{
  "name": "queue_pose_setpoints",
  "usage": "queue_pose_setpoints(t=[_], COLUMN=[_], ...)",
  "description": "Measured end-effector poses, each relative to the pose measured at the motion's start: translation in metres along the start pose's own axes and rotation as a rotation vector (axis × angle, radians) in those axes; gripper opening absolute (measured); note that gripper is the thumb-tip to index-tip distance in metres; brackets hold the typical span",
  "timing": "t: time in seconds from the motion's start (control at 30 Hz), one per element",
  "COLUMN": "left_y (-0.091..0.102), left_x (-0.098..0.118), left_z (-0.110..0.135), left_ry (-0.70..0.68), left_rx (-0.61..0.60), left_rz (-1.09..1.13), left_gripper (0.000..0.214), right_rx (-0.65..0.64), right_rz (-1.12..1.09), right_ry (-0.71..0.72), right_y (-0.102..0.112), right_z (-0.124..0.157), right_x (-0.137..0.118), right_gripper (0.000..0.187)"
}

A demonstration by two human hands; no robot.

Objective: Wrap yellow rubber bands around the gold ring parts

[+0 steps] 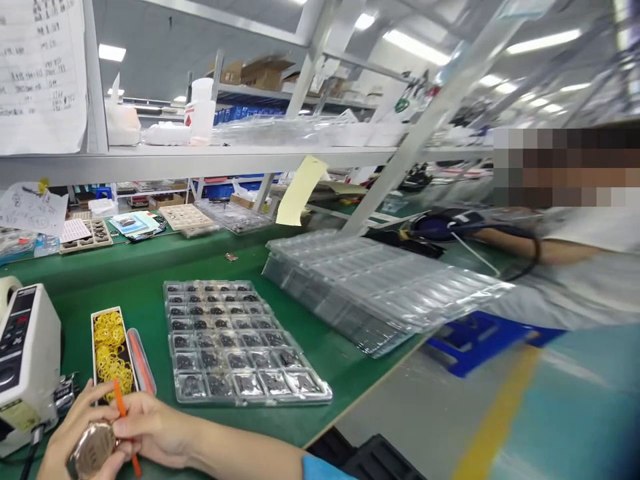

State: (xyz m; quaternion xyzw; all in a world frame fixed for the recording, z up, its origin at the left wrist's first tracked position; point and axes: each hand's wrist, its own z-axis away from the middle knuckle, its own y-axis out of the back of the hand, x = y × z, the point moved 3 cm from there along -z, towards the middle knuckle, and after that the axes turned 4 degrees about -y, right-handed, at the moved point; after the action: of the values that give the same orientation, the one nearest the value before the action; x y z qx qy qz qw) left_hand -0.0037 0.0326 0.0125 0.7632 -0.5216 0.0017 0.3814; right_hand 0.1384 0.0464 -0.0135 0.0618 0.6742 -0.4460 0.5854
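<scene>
At the lower left, my left hand (63,437) is closed around a round, rose-gold watch case (95,448), its flat face tilted up toward me. My right hand (157,430) pinches a thin orange stick-like tool (119,399) that stands nearly upright beside the case. The right fingertips are at the case's edge; whether the stick touches the case I cannot tell. Just beyond the hands, a narrow white box (93,347) holds yellow rings (111,330). A clear, capsule-shaped container (150,373) with something orange-red inside lies against it.
A clear compartment tray (250,403) of small dark parts lies mid-bench. Stacked clear trays (340,293) reach the right edge. A white device (30,360) with a display stands at left. A shelf (250,160) with a slanted post spans above. Another person sits at right.
</scene>
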Motion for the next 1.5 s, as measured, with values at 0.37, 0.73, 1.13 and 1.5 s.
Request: queue_pose_setpoints(t=[0.37, 0.73, 1.13, 1.5], left_y=[-0.008, 0.012, 0.007, 0.010], left_x=[-0.004, 0.038, 0.042, 0.044], left_z=[0.008, -0.016, -0.015, -0.016], left_ry=[0.371, -0.213, -0.279, -0.139], left_rx=[0.039, 0.016, -0.032, -0.212], left_rz=[0.295, -0.187, -0.224, -0.236], left_gripper=[0.080, 0.022, 0.015, 0.024], right_rx=[0.153, 0.100, 0.020, 0.047], right_rz=[1.254, 2.067, 1.996, 1.868], right_ry=[0.784, 1.230, 1.174, 1.049], right_y=[-0.006, -0.013, -0.020, -0.015], right_z=[0.041, 0.066, 0.062, 0.054], right_x=[-0.077, -0.064, -0.066, -0.050], right_gripper=[0.017, 0.030, 0.030, 0.031])
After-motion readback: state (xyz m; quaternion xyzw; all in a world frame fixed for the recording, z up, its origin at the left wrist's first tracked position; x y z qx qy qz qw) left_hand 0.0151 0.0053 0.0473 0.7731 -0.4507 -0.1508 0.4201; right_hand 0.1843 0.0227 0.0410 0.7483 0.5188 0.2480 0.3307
